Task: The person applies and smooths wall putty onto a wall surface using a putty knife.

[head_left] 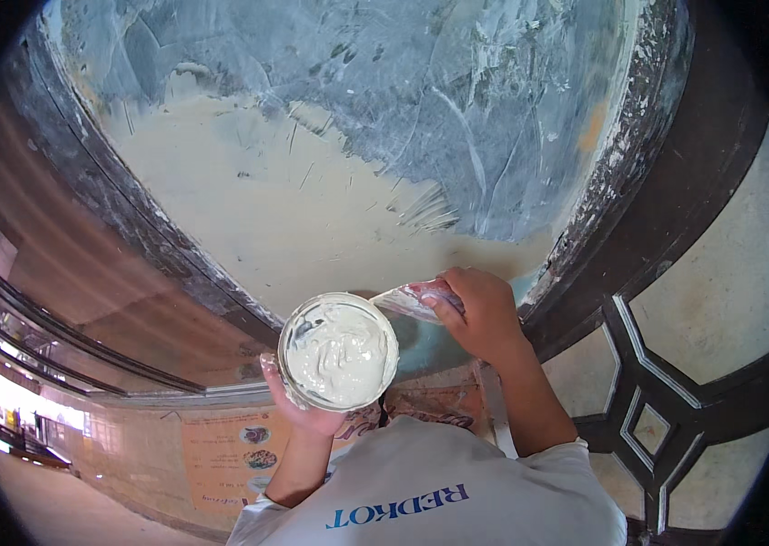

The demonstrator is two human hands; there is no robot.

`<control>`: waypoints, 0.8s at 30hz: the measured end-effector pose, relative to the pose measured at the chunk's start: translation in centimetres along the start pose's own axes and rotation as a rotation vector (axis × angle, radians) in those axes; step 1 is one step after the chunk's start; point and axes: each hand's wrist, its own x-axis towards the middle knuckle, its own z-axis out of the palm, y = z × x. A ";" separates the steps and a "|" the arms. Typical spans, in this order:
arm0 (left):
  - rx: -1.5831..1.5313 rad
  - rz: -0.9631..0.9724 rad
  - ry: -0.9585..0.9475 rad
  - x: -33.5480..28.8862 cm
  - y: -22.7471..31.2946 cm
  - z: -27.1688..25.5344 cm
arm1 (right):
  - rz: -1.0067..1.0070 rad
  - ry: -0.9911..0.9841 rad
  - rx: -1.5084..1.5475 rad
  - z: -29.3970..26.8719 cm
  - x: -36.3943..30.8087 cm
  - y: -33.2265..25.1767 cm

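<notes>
My left hand holds up a round tub from below and its left side. Thick cream-white putty fills it, its surface stirred into ridges. In my right hand is a putty knife, gripped by its smeared handle. The knife's blade points left, its tip at the tub's upper right rim; whether they touch I cannot tell. Ahead of both hands is a blue-grey panel, its lower left part coated with smooth cream putty. Putty also marks my left fingers.
A dark frame with white smears borders the panel on both sides. To the right stands dark lattice woodwork with pale panes. Glossy brown panelling lies to the left. Below it hangs an orange printed poster, partly behind my left arm.
</notes>
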 end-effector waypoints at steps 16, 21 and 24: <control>0.062 0.041 0.137 -0.3 1.3 -0.7 | -0.235 0.012 -0.448 3.3 0.4 -4.3; 0.028 0.066 0.204 -0.4 1.8 -1.2 | -0.276 0.067 -0.540 5.2 0.6 -6.1; 0.047 0.064 0.211 -0.6 2.3 -1.7 | -0.275 0.088 -0.541 5.9 0.8 -6.9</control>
